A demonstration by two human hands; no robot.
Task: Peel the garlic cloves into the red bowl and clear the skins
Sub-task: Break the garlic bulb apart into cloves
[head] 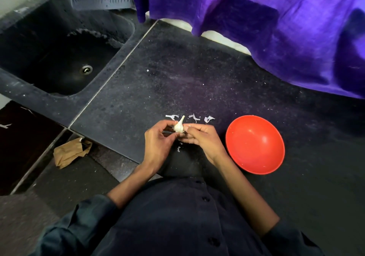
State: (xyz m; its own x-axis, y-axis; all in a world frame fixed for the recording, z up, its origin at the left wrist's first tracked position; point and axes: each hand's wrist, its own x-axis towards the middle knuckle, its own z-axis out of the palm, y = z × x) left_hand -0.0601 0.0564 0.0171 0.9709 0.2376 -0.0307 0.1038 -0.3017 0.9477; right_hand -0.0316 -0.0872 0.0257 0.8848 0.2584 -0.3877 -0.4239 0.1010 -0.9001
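head: both hands [158, 143] [201, 139] pinch garlic [179, 126] near counter edge [110, 149].

Left hand [158, 143] and right hand [199, 137] together pinch a garlic bulb [179, 126], stem tip up, above the dark worktop [177, 77]. Skins [195, 118] lie scattered just behind the hands. Red bowl [255, 144] near the right hand, nothing in it. Sink [59, 58] far left; purple cloth [276, 28] hangs behind.
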